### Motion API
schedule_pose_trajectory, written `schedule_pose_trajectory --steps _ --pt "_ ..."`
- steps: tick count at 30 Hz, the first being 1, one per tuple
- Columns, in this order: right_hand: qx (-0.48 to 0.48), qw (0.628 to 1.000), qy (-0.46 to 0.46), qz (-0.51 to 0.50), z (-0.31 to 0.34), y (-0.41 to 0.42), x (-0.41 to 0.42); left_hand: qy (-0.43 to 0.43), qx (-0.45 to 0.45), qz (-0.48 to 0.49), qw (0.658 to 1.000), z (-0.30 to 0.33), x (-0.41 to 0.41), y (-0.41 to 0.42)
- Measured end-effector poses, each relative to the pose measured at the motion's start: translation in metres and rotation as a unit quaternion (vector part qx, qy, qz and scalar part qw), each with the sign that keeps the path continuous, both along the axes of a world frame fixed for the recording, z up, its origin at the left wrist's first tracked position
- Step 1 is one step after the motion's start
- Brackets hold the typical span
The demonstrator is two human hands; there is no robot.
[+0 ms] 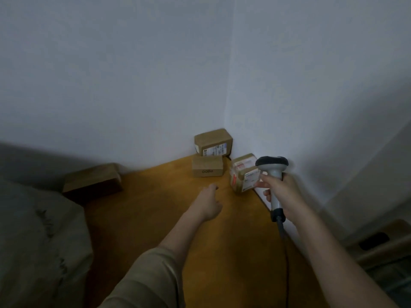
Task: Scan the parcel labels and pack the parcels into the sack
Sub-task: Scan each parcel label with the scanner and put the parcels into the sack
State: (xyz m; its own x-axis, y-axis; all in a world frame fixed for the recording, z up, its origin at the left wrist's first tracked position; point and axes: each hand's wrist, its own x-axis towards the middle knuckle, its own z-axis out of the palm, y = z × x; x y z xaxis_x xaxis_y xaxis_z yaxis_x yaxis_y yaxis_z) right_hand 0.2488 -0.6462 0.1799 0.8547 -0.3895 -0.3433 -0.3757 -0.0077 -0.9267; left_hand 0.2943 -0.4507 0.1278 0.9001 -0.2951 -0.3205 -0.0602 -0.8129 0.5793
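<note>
**Left hand reaching for the corner parcels, scanner at the ready**

At the far left a slumped grey-beige fabric sack (40, 236) bulges against the edge of the orange-brown wooden tabletop (155, 218). Just behind it, near the wall, lies a flat brown cardboard parcel (93, 182) in shadow.

Toward the middle, the left hand (209, 201) stretches out over the tabletop, fingers loose and holding nothing, aimed at the stack in the corner. There a small plain cardboard box with dark printed lettering (207, 166) sits in front, and a larger brown box with a white label on its face (213, 142) appears to rest above and behind it against the wall.

To the right, a tilted cardboard parcel with red-and-white tape and a white label (244, 173) leans close to the side wall. Beside it the right hand (282, 192) is wrapped round the handle of a white handheld barcode scanner with a dark head (273, 167), its black cable (283, 236) trailing back along the tabletop edge.

The light is dim, so I reckon a label could fail to read. Pulling the front box out might topple the one above it, and the trailing cable could snag the taped parcel or drag on a swing toward the sack.
</note>
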Motion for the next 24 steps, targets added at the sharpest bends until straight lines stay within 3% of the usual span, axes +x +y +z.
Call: schedule_pose_trajectory --steps 11,18,24 --pt "0.071 0.997 0.007 0.011 -0.045 -0.038 0.056 -0.047 -0.036 0.047 0.997 -0.036 0.075 -0.076" --pt "-0.007 0.998 0.004 0.058 -0.059 -0.059 0.086 0.004 0.065 -0.029 0.997 -0.074 0.138 -0.117" --pt "-0.033 0.995 -0.006 0.089 -0.063 -0.074 0.098 -0.068 -0.020 0.028 0.997 -0.108 0.137 -0.127"
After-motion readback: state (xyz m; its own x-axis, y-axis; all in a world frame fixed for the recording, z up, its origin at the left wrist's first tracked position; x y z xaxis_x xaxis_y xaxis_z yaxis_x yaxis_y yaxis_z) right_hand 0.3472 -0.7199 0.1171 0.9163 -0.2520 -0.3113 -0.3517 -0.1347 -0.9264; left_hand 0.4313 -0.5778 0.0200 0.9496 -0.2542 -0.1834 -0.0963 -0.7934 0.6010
